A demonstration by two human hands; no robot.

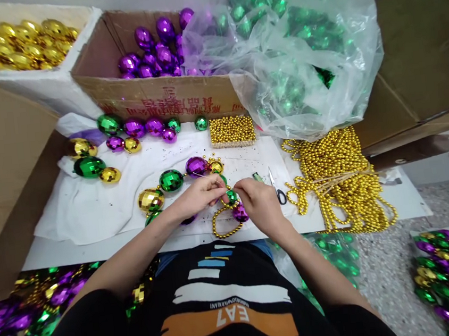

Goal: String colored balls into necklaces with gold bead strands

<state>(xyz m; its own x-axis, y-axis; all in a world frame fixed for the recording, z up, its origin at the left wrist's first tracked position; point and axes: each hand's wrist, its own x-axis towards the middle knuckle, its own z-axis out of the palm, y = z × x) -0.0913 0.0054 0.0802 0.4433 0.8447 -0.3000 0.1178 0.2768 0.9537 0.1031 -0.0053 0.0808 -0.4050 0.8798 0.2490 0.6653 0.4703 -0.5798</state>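
Observation:
A necklace of large faceted balls lies on the white cloth, with a gold ball, a green ball and a purple ball along its left side. My left hand is closed in a pinch on a thin, pale string at the necklace's right side. Close beside it, my right hand pinches the string too, its fingertips partly hidden. Between and below my hands are a small green ball and a purple ball. A loop of small gold beads hangs nearest my body.
Loose balls lie at the cloth's back left. Behind stand a tray of gold beads, a carton of purple balls and a plastic bag of green ones. Scissors and gold bead strands lie right.

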